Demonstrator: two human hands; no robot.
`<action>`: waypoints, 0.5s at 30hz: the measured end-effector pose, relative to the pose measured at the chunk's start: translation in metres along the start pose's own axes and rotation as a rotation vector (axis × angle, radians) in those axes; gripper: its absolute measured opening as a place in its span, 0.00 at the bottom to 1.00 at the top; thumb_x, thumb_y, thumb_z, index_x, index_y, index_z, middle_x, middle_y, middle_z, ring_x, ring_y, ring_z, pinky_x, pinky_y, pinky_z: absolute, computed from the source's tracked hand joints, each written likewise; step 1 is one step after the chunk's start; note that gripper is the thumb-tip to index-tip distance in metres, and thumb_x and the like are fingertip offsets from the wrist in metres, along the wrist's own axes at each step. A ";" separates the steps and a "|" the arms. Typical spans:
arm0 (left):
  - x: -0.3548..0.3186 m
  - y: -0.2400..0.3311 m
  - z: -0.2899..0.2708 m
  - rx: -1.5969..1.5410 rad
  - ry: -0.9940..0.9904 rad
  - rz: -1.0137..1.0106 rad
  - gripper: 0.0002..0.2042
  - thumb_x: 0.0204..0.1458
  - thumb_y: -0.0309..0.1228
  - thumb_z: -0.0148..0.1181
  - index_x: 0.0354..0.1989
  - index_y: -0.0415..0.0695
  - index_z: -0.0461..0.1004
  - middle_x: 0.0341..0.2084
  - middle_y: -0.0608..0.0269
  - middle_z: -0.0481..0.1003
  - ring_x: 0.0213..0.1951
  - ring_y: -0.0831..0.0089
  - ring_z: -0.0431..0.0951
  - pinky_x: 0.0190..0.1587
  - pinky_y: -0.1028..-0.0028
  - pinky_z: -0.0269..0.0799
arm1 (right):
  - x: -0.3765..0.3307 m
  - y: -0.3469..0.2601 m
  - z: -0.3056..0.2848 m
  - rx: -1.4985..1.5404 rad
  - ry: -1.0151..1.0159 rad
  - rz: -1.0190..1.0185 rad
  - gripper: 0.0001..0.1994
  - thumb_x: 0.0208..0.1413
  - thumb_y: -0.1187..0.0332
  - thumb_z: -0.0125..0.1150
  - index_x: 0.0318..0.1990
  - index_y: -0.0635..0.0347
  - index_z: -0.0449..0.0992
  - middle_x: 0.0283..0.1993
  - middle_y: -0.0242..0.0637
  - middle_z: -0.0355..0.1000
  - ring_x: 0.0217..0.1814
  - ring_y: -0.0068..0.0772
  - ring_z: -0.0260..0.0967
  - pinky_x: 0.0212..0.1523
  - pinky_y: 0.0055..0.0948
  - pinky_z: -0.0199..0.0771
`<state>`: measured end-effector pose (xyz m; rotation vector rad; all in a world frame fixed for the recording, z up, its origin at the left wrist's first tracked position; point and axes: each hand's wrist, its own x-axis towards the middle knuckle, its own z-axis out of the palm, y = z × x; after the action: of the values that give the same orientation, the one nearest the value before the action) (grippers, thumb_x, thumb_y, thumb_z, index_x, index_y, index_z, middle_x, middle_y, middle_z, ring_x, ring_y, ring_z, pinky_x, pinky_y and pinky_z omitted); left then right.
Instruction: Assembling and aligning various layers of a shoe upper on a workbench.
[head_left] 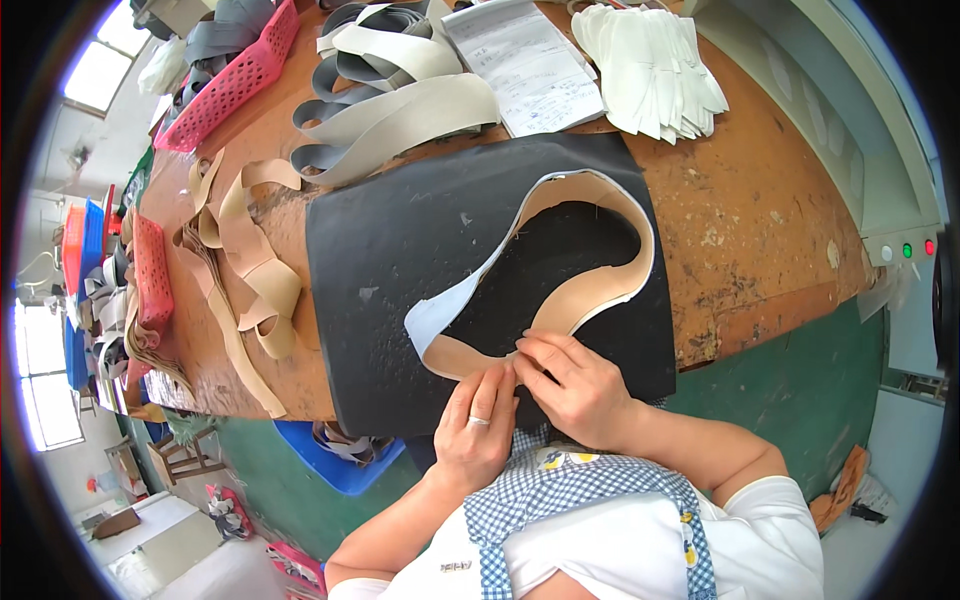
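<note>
A long strip bent into a closed loop [597,292] stands on edge on a black mat [380,300]. Its inner face is tan, and its outer face looks pale grey-blue. At the loop's near side, my left hand [477,425] pinches the strip's lower edge; a ring is on one finger. Close beside it, my right hand [575,385] grips the same edge, fingertips almost touching those of the left. What lies right between the fingertips is hidden.
Tan strips [262,285] lie left of the mat, folded grey strips [420,115] behind it. Farther back are a written notepad [525,65] and white cut pieces [650,65]. Pink basket [230,85] at far left; grey machine with coloured buttons [905,235] at right; blue tub [345,470] below.
</note>
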<state>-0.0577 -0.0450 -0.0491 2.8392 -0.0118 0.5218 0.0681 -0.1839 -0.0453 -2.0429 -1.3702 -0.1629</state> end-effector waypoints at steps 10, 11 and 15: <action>-0.002 0.003 0.000 -0.008 -0.099 -0.014 0.22 0.51 0.24 0.61 0.56 0.30 0.74 0.61 0.44 0.69 0.60 0.54 0.72 0.64 0.59 0.67 | 0.001 0.004 -0.002 -0.060 -0.004 -0.087 0.15 0.40 0.74 0.64 0.40 0.66 0.82 0.45 0.41 0.76 0.52 0.40 0.77 0.44 0.29 0.83; -0.003 0.004 0.000 -0.010 -0.096 -0.015 0.22 0.51 0.24 0.61 0.56 0.30 0.74 0.61 0.44 0.69 0.60 0.54 0.72 0.64 0.59 0.67 | 0.001 0.004 -0.003 -0.063 -0.005 -0.088 0.15 0.40 0.74 0.64 0.40 0.66 0.82 0.45 0.41 0.76 0.52 0.40 0.77 0.44 0.29 0.83; -0.003 0.006 0.000 0.071 -0.121 0.016 0.22 0.53 0.25 0.59 0.56 0.28 0.73 0.62 0.45 0.68 0.63 0.54 0.69 0.67 0.59 0.64 | 0.004 0.004 -0.009 -0.114 -0.071 -0.194 0.16 0.40 0.73 0.62 0.40 0.68 0.82 0.44 0.44 0.77 0.52 0.42 0.77 0.45 0.30 0.83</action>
<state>-0.0612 -0.0508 -0.0487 2.9383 -0.0395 0.3605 0.0757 -0.1872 -0.0387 -2.0221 -1.6370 -0.2604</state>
